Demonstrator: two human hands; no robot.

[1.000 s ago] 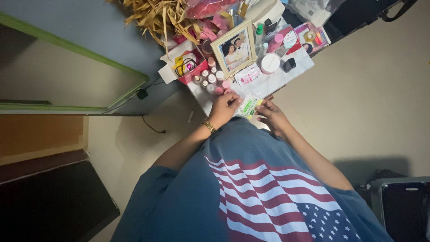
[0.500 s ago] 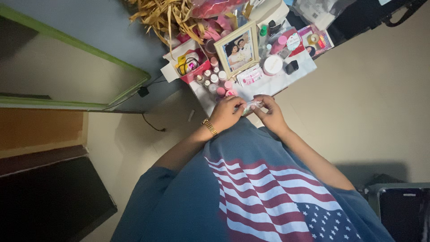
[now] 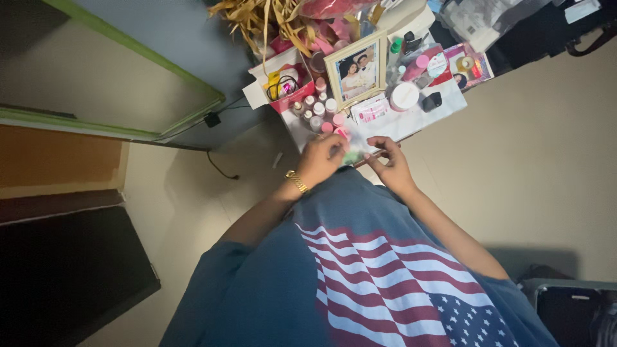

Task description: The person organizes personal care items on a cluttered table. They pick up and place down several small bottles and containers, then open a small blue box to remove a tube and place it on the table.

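Since a sec ago I've folded the packet down between both hands. It was spread flat w/ its green print facing up; now only a crumpled green-white bit shows, center-top of frame, just below the table edge. So the handling is getting tighter, more pinch and squeeze than just holding it out.

Left hand: fingers curled in, closed on the packet's left end, gold watch on that wrist. Right hand: thumb and fingertips pinched on the right end, other fingers half bent.

Counts, top center of frame: 1 packet in my hands. 1 framed photo, leaning upright. 1 round white jar right of it. Small bottles left of the frame, approx 7–8, pink and white caps; too clustered to be exact. 1 red box w/ cords in it. 1 bunch of dry straw at top edge.
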